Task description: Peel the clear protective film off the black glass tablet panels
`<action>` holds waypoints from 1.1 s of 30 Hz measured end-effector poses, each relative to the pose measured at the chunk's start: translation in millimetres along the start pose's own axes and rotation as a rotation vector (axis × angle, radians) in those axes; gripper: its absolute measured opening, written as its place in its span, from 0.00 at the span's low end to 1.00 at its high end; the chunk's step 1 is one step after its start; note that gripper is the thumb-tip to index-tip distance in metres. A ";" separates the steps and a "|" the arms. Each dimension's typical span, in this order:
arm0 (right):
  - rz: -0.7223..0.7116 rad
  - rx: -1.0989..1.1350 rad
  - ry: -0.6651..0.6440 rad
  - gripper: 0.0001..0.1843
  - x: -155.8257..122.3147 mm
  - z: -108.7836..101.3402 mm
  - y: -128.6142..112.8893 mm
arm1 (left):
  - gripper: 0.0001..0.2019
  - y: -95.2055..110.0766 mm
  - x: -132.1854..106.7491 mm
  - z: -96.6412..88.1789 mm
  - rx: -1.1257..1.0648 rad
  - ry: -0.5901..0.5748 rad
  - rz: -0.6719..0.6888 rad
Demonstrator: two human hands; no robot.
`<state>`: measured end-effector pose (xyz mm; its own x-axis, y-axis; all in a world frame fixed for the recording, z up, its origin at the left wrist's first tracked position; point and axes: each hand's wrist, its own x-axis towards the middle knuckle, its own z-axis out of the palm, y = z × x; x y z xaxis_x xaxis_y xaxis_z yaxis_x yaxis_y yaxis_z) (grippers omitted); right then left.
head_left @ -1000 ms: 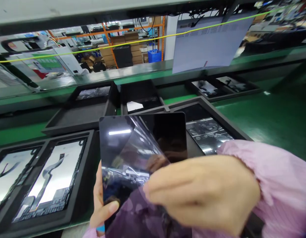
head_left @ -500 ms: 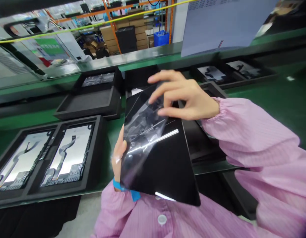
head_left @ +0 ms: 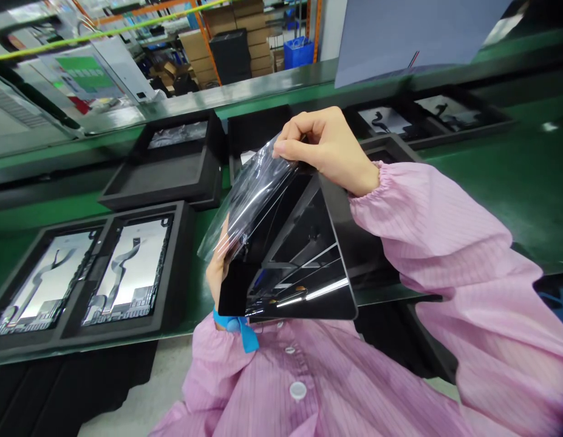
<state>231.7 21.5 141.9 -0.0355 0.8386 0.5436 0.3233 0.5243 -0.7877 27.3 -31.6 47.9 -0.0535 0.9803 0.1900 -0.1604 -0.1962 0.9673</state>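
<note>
A glossy black screen panel (head_left: 303,261) is tilted in front of my chest, reflecting bright lights. My left hand (head_left: 216,273) grips it by its left edge; most of those fingers are hidden behind panel and film. A clear plastic film (head_left: 245,203) stands partly off the glass, curled over toward the left. Its upper end is pinched between the thumb and fingers of my right hand (head_left: 324,145), just above the panel's top edge. Around my left wrist is a blue band (head_left: 235,325).
On the green bench, a black foam tray (head_left: 183,255) with two display parts and ribbon cables lies left. Stacked black trays (head_left: 203,170) stand behind it, and another tray with parts (head_left: 413,121) lies back right. A grey-white sheet (head_left: 399,42) hangs at the back.
My right hand has closed from spread fingers onto the film. The film has lifted away from the glass and swung left, and the panel's lower edge has risen in view.
</note>
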 end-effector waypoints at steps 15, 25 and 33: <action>-0.241 0.208 0.017 0.18 -5.4 -7.5 29.5 | 0.19 29.4 0.6 7.0 -0.178 -0.081 -0.033; -0.172 0.059 0.077 0.24 -3.3 -5.5 17.9 | 0.18 43.5 2.8 8.5 -0.216 -0.146 -0.012; -0.099 0.024 0.058 0.29 -4.9 -2.7 16.4 | 0.19 42.0 2.2 7.3 -0.343 -0.142 -0.090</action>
<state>239.8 25.6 127.1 -0.0107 0.7730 0.6344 0.2983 0.6080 -0.7358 27.6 -37.5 90.2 0.1087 0.9825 0.1515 -0.4800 -0.0816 0.8735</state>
